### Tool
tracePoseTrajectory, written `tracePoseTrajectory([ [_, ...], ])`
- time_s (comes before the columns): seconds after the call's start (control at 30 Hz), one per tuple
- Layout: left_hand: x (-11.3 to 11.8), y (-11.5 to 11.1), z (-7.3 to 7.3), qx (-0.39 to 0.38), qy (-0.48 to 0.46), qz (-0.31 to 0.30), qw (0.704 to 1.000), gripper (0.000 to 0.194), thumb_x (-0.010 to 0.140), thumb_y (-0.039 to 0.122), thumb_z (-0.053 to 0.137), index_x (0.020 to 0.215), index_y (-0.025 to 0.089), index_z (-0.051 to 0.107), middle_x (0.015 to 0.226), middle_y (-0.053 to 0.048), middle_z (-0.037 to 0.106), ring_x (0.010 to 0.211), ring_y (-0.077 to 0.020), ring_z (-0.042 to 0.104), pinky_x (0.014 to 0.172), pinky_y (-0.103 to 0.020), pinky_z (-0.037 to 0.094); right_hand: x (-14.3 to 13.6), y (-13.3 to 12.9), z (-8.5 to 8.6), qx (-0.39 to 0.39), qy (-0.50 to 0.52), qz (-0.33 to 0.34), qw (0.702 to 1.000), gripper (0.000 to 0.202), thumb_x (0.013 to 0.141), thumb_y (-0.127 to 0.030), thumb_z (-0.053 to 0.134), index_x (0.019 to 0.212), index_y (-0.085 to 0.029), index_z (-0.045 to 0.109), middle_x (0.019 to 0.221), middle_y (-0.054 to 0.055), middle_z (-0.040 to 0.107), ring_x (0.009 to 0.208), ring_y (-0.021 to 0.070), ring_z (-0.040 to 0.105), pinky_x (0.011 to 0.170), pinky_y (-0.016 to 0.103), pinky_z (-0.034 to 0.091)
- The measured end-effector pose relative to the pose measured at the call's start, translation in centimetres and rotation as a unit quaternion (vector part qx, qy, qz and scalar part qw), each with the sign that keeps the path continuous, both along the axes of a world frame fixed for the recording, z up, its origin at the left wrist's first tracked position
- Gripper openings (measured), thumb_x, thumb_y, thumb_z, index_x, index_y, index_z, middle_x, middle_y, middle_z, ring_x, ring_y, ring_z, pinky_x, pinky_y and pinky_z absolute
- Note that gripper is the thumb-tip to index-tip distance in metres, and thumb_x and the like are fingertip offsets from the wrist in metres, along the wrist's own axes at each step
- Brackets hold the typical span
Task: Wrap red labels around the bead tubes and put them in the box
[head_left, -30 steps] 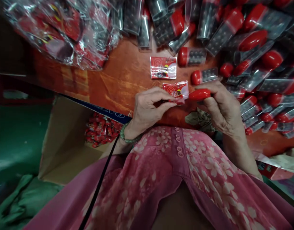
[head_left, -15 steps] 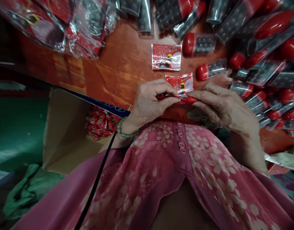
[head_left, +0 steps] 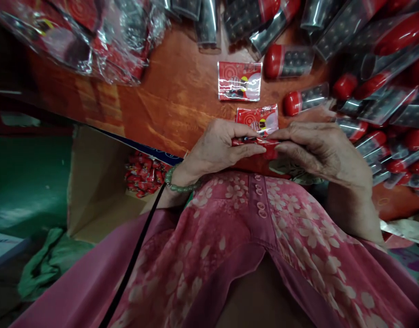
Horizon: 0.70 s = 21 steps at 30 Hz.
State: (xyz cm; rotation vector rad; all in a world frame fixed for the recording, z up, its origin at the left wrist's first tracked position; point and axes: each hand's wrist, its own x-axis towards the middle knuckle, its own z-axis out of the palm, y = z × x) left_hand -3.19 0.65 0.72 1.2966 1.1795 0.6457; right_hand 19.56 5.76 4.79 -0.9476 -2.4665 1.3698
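Note:
Between my hands, over the table's near edge, is a small red packet. My left hand pinches its left part between thumb and fingers. At its right end, the thumb and fingertips of my right hand close on it. Just beyond my fingertips a flat red printed sachet lies on the table, its lower edge partly hidden. Farther back lies another flat red sachet, fully visible.
Many clear tubes with red caps and dark balls cover the right and back of the wooden table. Plastic-wrapped red packs lie at the back left. Below the left edge, a cardboard box holds red packets.
The held packet's right end has turned and now shows more of its red face below my fingertips. Both hands have shifted slightly right in the view, as has the whole scene.

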Motion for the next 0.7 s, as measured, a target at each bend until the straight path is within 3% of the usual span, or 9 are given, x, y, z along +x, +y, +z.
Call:
tracePoseTrajectory([
  [0.07,-0.3,0.1,-0.1,-0.034,-0.043,0.026,0.998,0.043,0.082,0.051,0.074,0.107,0.016,0.074,0.103,-0.006,0.077,0.092,-0.0176,0.070,0.083,-0.029,0.055,0.0,-0.3,-0.4,-0.029,0.021,-0.053,0.998,0.025,0.101,-0.037,0.053,0.109,-0.024,0.072,0.089,0.004,0.075,0.078,0.0193,0.071,0.071,0.032,0.057],
  [0.17,-0.4,-0.3,-0.6,-0.076,-0.189,0.093,0.975,0.070,0.073,0.066,0.075,0.123,0.019,0.067,0.122,-0.011,0.072,0.104,-0.0221,0.070,0.088,-0.035,0.057,-0.1,-0.7,-1.0,-0.089,0.053,-0.142,0.984,0.025,0.099,-0.042,0.055,0.104,-0.026,0.074,0.080,0.000,0.072,0.066,0.0155,0.066,0.065,0.030,0.056],
  [0.23,0.2,-0.6,-1.0,-0.123,-0.292,0.118,0.941,0.071,0.064,0.068,0.080,0.118,0.023,0.069,0.120,-0.009,0.072,0.102,-0.0240,0.072,0.086,-0.038,0.060,-0.3,-0.9,-1.4,-0.104,0.071,-0.182,0.975,0.027,0.099,-0.043,0.055,0.103,-0.025,0.074,0.079,-0.001,0.071,0.064,0.0145,0.065,0.064,0.029,0.055],
  [0.3,1.1,-0.9,-1.2,-0.173,-0.348,0.123,0.913,0.058,0.062,0.061,0.086,0.104,0.024,0.073,0.111,-0.006,0.075,0.100,-0.0237,0.073,0.087,-0.038,0.061,-0.8,-1.1,-1.7,-0.101,0.085,-0.204,0.970,0.028,0.099,-0.042,0.055,0.103,-0.021,0.074,0.082,0.000,0.072,0.069,0.0140,0.066,0.068,0.029,0.055],
  [0.37,2.1,-1.0,-1.2,-0.210,-0.361,0.135,0.899,0.046,0.063,0.057,0.087,0.090,0.022,0.073,0.098,-0.004,0.076,0.097,-0.0213,0.073,0.091,-0.037,0.061,-1.3,-1.4,-1.9,-0.089,0.092,-0.222,0.967,0.029,0.099,-0.041,0.055,0.103,-0.019,0.074,0.084,0.000,0.073,0.072,0.0136,0.066,0.071,0.028,0.055],
  [0.47,3.1,-0.9,-1.1,-0.239,-0.339,0.184,0.891,0.043,0.064,0.057,0.086,0.078,0.018,0.072,0.084,-0.002,0.076,0.088,-0.0179,0.073,0.091,-0.035,0.060,-2.4,-1.9,-2.4,-0.057,0.087,-0.266,0.958,0.030,0.099,-0.045,0.054,0.103,-0.021,0.073,0.081,-0.001,0.071,0.070,0.0131,0.065,0.068,0.026,0.054],
  [0.7,3.4,-0.8,-1.0,-0.192,-0.303,0.246,0.900,0.034,0.074,0.050,0.081,0.084,0.017,0.075,0.082,0.000,0.076,0.081,-0.0142,0.071,0.084,-0.029,0.058,-4.6,-2.8,-3.3,0.021,0.100,-0.336,0.936,0.031,0.101,-0.047,0.049,0.102,-0.023,0.069,0.086,0.001,0.071,0.073,0.0142,0.065,0.074,0.029,0.055],
])
